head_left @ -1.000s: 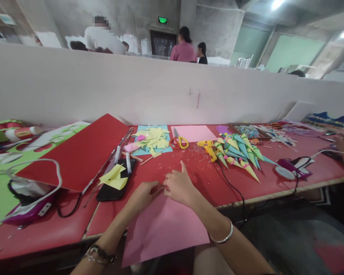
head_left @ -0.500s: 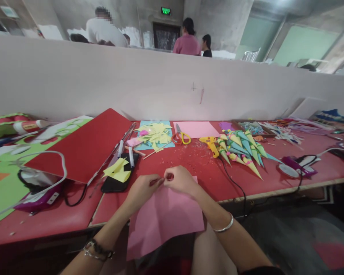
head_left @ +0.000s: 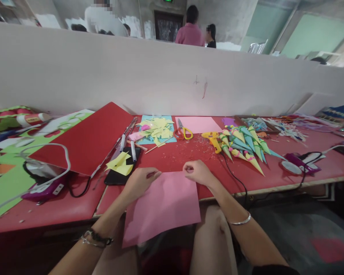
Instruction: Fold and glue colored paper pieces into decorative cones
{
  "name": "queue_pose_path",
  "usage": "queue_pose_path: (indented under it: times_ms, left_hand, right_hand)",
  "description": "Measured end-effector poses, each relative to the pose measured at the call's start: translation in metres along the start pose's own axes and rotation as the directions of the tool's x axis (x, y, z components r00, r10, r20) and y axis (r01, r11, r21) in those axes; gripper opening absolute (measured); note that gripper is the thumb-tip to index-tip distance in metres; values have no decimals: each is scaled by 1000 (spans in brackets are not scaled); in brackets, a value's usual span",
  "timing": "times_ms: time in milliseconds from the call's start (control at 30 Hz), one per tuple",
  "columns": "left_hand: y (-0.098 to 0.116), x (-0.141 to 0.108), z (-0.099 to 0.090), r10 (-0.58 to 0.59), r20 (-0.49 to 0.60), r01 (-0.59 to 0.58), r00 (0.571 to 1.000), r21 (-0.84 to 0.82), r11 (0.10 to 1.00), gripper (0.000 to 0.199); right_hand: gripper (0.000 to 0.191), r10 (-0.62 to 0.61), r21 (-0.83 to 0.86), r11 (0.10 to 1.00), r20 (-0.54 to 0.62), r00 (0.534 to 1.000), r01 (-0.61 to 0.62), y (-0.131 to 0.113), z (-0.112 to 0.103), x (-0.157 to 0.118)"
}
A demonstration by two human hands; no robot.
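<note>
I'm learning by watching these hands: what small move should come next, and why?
Probably draw the near pink sheet taut along its far edge between the left hand and the right hand: both have fingertips at that edge, while the near edge bows and hangs past the table.

Pink sheet (head_left: 162, 210): paper, matt, smooth, faintly creased. Surface (head_left: 166, 156): red covering, vinyl-like, smooth, dull sheen; front edge (head_left: 275, 188) pale, rough, wood-like. Scissors (head_left: 184, 130): metal blades, glossy plastic handles. Glue gun (head_left: 214, 140): yellow plastic, smooth. Cones (head_left: 248, 143) and yellow scraps (head_left: 157, 130): paper, matt. Large red sheet (head_left: 86, 137): card-like, smooth, matt. Purple power strip (head_left: 43, 192): smooth plastic. Bangle (head_left: 243, 221): polished metal. Partition (head_left: 103, 72): smooth, matt, off-white. Rear wall (head_left: 227, 19): rough, cement-like, patchy.
</note>
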State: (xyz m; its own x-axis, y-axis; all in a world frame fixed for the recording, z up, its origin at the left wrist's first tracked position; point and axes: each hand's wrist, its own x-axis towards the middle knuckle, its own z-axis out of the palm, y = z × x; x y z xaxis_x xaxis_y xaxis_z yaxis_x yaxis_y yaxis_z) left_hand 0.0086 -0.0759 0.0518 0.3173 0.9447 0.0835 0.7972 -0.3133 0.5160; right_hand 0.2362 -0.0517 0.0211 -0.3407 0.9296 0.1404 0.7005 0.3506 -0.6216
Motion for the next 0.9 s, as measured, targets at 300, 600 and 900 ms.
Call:
queue_pose_path:
  times_ms: [300, 600, 900]
  left_hand:
    - [-7, -2, 1, 105, 10, -105, 994, 168, 980, 39]
    - [25, 16, 21, 318, 65, -319, 946, 373, 871, 16]
    - [12, 16, 12, 392, 24, -346, 920, 519, 782, 20]
  right_hand:
    - [14, -82, -82, 994, -84, 993, 75, -14, -13, -8]
    - [15, -183, 60, 983, 167, 969, 175, -31, 7, 0]
    - [20, -169, 314, 943, 153, 974, 115, -15, 1, -2]
